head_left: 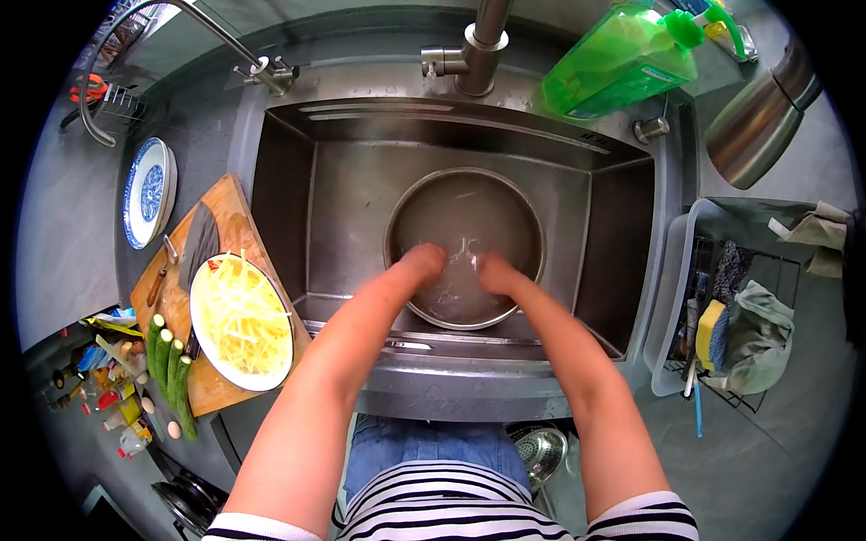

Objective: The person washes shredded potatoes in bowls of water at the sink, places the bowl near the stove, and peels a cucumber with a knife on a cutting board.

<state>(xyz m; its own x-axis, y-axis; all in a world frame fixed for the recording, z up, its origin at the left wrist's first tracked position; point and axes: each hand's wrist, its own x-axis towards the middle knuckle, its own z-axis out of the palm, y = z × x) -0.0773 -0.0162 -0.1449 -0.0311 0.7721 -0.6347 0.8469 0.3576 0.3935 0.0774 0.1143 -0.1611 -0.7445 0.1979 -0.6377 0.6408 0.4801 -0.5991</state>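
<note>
Both hands are in the round metal bowl (465, 173), directly ahead of the person: L hand (431, 260) over its left half, R hand (494, 272) over its right, a small gap btwn. Fingers are curled down, tips hidden in cloudy water (451, 302), so can't tell whether either grips anything. A few pale strips (465, 247) lie btwn the hands, approx. equally near each; too small to give a clear long axis. The bowl itself is round, so no long axis.

Around the bowl, the sink (352, 198), w/ bare steel on both sides. Left of the bowl, a wooden board (233, 207) w/ an oval dish (262, 385), heaped w/ pale yellow shreds (239, 316); its long axis runs roughly front-to-back. Next to it, a knife (200, 243) & four cucumbers (171, 361). Right of the bowl, a plastic tub (672, 334) holds a wire basket (783, 270), w/ a sponge (711, 335) & cloth (758, 343).

Farther off: blue-patterned plate (135, 194) far left of the bowl; beyond it, faucet (487, 54); beyond & to the right, green bottle (622, 63), then metal jug (758, 126).
</note>
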